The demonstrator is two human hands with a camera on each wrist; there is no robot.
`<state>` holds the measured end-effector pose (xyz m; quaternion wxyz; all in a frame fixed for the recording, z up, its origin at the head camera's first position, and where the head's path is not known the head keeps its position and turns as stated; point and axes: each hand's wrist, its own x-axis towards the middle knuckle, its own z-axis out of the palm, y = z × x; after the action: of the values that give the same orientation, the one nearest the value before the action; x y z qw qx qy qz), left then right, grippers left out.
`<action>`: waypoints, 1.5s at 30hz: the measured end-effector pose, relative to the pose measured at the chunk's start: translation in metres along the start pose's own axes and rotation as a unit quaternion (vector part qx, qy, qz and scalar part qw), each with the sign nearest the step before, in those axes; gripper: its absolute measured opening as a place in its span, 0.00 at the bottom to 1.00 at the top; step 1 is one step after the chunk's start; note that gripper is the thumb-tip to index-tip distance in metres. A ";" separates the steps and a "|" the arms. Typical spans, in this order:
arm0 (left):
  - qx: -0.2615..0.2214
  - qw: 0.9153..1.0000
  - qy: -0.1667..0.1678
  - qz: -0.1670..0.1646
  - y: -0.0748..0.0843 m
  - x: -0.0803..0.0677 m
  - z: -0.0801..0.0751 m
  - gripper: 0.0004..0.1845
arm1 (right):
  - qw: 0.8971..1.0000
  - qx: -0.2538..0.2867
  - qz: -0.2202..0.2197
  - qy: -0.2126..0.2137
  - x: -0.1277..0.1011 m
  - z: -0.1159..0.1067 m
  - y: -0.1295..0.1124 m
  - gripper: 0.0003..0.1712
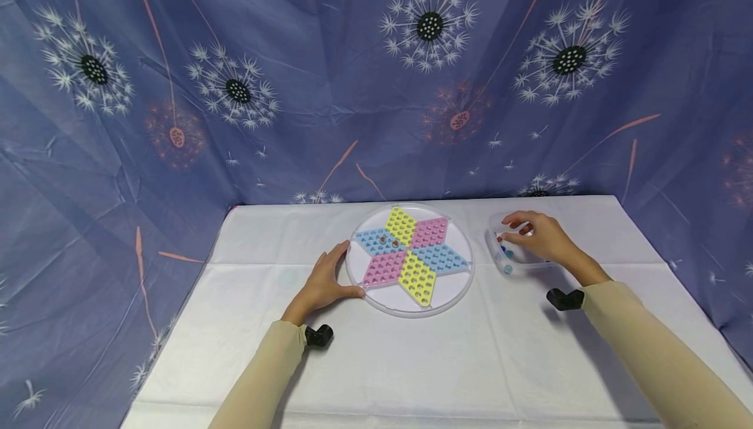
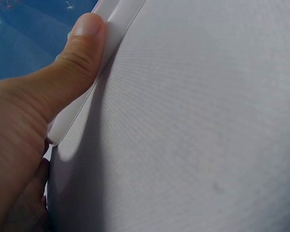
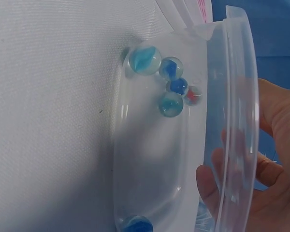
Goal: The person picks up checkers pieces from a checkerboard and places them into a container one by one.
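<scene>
Starting at the left, our left hand (image 1: 325, 283) rests on the white-covered bench (image 1: 412, 357) with its fingers nearly straight, the thumb pressed flat against the rim of the round game board (image 1: 376, 298); the left wrist view shows that thumb (image 2: 72, 63) lying along the white plastic edge, pushing rather than gripping. We judge the board to be light, stiff moulded plastic that would slide easily on the cloth, so the raised rim is the sensible place to steady it or take hold. Being round, it has no true long axis, but its six-pointed star (image 1: 410, 254) of yellow, pink and blue pitted panels sets one yellow point away from us and the opposite yellow point toward us. A couple of marbles seem to sit in the blue panel on the far left, though they are too small to be sure. Further right, just beside the board, stands a clear plastic tub (image 1: 500, 260), and our right hand (image 1: 538, 236) hovers in it with fingers bent toward the contents; whether they already pinch a marble we cannot tell. The right wrist view shows the glass marbles (image 3: 170, 84) clustered at one end of the tub (image 3: 241, 96), one more apart. We expect them to be hard, smooth, slippery and quick to roll, best pinched singly between fingertip and thumb.
</scene>
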<state>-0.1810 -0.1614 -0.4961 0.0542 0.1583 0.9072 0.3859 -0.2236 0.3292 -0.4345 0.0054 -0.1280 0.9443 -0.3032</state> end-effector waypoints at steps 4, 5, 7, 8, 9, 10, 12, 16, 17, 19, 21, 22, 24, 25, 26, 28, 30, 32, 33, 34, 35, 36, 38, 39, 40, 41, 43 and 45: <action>0.002 1.000 0.001 0.002 -0.001 0.000 0.000 0.66 | 1.000 0.004 -0.002 0.003 -0.001 -0.001 -0.001 0.24; 0.003 1.000 0.001 0.001 0.000 0.000 0.000 0.67 | 1.000 0.004 -0.003 0.004 -0.001 -0.001 -0.001 0.24; 0.003 1.000 0.001 0.003 -0.001 0.000 0.000 0.67 | 1.000 0.004 -0.003 0.004 0.000 0.000 0.000 0.24; 0.004 1.000 0.001 0.002 -0.001 0.000 0.000 0.67 | 1.000 0.003 -0.003 0.004 0.000 0.000 0.000 0.24; 0.004 1.000 0.001 0.002 -0.001 0.000 0.000 0.67 | 1.000 0.002 -0.003 0.004 0.000 0.000 0.001 0.24; 0.004 1.000 0.001 0.002 0.000 0.000 0.000 0.67 | 1.000 0.001 -0.003 0.004 0.000 0.001 0.001 0.24; 0.003 1.000 0.001 0.001 0.000 0.000 0.000 0.66 | 1.000 0.000 -0.003 0.003 0.000 0.001 0.002 0.25; 0.001 1.000 0.004 0.000 0.000 0.000 0.001 0.66 | 1.000 -0.004 -0.011 0.003 -0.001 -0.001 0.002 0.24; 0.000 1.000 0.004 -0.001 0.000 0.000 0.001 0.66 | 1.000 -0.005 -0.015 0.002 -0.001 -0.002 0.001 0.23; -0.001 1.000 0.004 -0.003 0.001 -0.001 0.001 0.66 | 1.000 -0.006 -0.024 0.000 -0.001 -0.005 0.001 0.23; -0.001 1.000 0.003 -0.006 0.001 -0.002 0.001 0.66 | 1.000 -0.004 -0.031 -0.003 0.000 -0.007 0.000 0.23; -0.001 1.000 0.004 -0.006 0.001 -0.002 0.001 0.66 | 0.999 -0.004 -0.034 -0.005 0.000 -0.008 0.000 0.23; 0.000 1.000 0.006 -0.007 0.002 -0.002 0.001 0.66 | 0.999 -0.005 -0.041 -0.009 0.000 -0.010 -0.002 0.23; 0.000 1.000 0.007 -0.006 0.002 -0.002 0.001 0.66 | 0.999 -0.006 -0.044 -0.011 0.001 -0.011 -0.003 0.23; 0.000 1.000 0.008 -0.005 0.002 -0.003 0.000 0.66 | 0.999 -0.007 -0.046 -0.012 0.001 -0.011 -0.004 0.23; -0.001 1.000 0.008 -0.004 0.003 -0.003 0.000 0.66 | 0.999 -0.012 -0.051 -0.012 0.001 -0.013 -0.007 0.23; 0.000 1.000 0.007 -0.005 0.003 -0.003 0.000 0.66 | 0.998 -0.014 -0.059 -0.012 0.001 -0.015 -0.010 0.22; 0.001 1.000 0.006 -0.006 0.002 -0.003 0.000 0.66 | 0.997 -0.016 -0.068 -0.013 0.001 -0.017 -0.012 0.23; 0.002 1.000 0.007 -0.005 0.002 -0.003 0.001 0.66 | 0.997 -0.016 -0.074 -0.013 0.002 -0.018 -0.014 0.23; 0.003 1.000 0.007 -0.006 0.002 -0.003 0.001 0.66 | 0.997 -0.017 -0.079 -0.015 0.003 -0.018 -0.015 0.24; 0.004 1.000 0.006 -0.007 0.001 -0.003 0.001 0.66 | 0.996 -0.018 -0.083 -0.016 0.003 -0.019 -0.016 0.26; 0.005 1.000 0.006 -0.007 0.001 -0.002 0.001 0.66 | 0.996 -0.018 -0.086 -0.019 0.004 -0.020 -0.017 0.27; 0.004 1.000 0.006 -0.007 0.001 -0.002 0.001 0.66 | 0.995 -0.017 -0.090 -0.028 0.007 -0.020 -0.018 0.31; 0.005 1.000 0.006 -0.007 0.001 -0.002 0.001 0.66 | 0.995 -0.016 -0.090 -0.033 0.008 -0.021 -0.020 0.33; 0.004 1.000 0.006 -0.008 0.002 -0.002 0.001 0.66 | 0.995 -0.014 -0.090 -0.040 0.009 -0.021 -0.021 0.34; 0.003 1.000 0.006 -0.008 0.002 -0.002 0.001 0.66 | 0.995 -0.012 -0.089 -0.045 0.010 -0.021 -0.023 0.35; 0.002 1.000 0.005 -0.008 0.002 -0.002 0.000 0.66 | 0.994 -0.008 -0.089 -0.055 0.012 -0.022 -0.028 0.37; 0.001 1.000 0.005 -0.008 0.002 -0.003 0.000 0.66 | 0.994 -0.007 -0.087 -0.060 0.014 -0.022 -0.033 0.38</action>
<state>-0.1778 -0.1608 -0.4945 0.0528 0.1490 0.9090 0.3857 -0.2313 0.3127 -0.3968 0.0346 -0.2280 0.9294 -0.2881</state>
